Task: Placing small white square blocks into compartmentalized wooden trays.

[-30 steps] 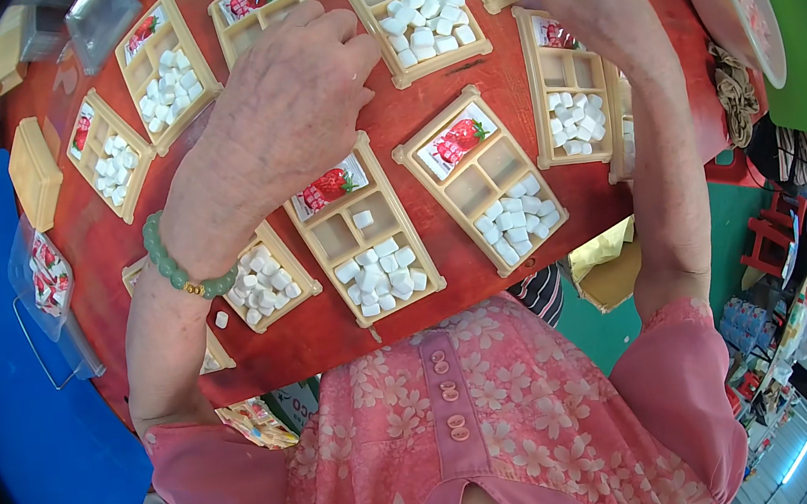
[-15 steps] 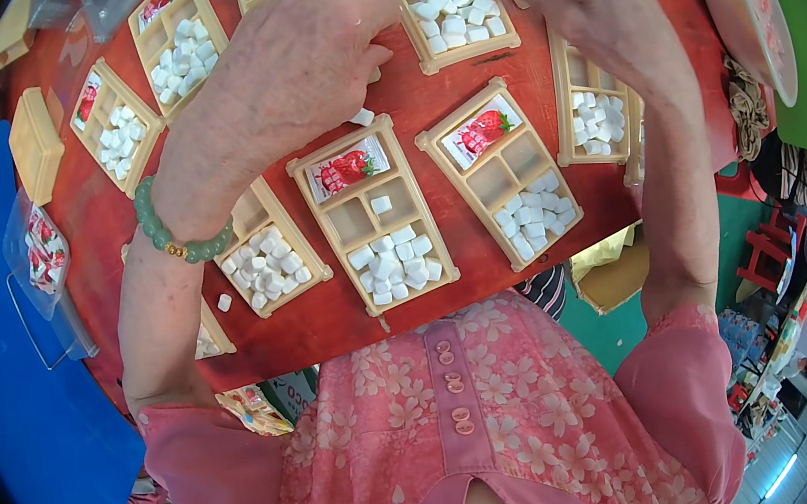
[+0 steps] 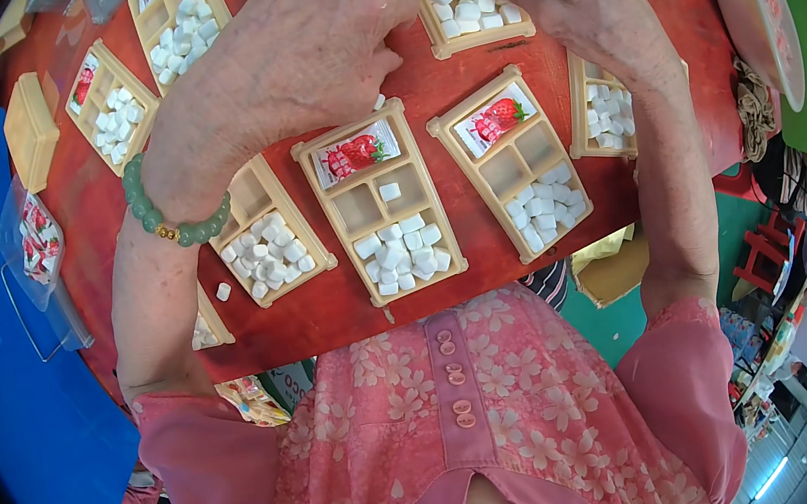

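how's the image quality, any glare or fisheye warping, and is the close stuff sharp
Head view: black vignetting at both sides, background leaning at lower right; head view: the tube light glares white; head view: the marshmallows and green bracelet look fairly crisp.

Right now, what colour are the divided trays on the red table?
The divided trays are pale beige, best seen in the head view.

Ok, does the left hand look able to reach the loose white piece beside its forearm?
Probably yes, after drawing back: the loose white piece lies uncovered on the red table, though the left hand is farther forward.
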Tool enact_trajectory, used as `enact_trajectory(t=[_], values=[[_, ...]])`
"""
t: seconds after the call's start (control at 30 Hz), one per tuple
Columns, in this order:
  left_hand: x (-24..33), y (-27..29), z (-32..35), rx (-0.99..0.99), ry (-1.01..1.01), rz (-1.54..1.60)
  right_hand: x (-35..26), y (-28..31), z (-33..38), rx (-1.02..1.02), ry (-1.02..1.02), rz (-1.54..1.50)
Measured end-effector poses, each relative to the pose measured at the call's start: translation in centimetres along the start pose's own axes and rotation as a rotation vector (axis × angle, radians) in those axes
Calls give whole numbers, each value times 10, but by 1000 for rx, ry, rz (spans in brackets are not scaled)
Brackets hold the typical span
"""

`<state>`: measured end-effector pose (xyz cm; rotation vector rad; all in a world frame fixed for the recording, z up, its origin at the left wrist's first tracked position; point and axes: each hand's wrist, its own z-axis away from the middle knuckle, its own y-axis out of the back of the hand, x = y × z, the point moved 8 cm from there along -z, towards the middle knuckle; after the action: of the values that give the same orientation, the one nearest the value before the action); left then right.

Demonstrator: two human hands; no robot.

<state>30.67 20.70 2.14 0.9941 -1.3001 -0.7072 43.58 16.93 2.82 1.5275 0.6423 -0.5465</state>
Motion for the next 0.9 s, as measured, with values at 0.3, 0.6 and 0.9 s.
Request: enact_trajectory(t=[0.3, 0.6, 0.9], values=[[20, 6, 20, 144, -144, -105, 25, 4, 4, 38, -200, -459], [13, -7, 27, 11, -81, -226, 14, 7, 9, -7, -6, -77], [11, -9, 25, -19, -81, -194, 4, 13, 4, 74, -19, -46]])
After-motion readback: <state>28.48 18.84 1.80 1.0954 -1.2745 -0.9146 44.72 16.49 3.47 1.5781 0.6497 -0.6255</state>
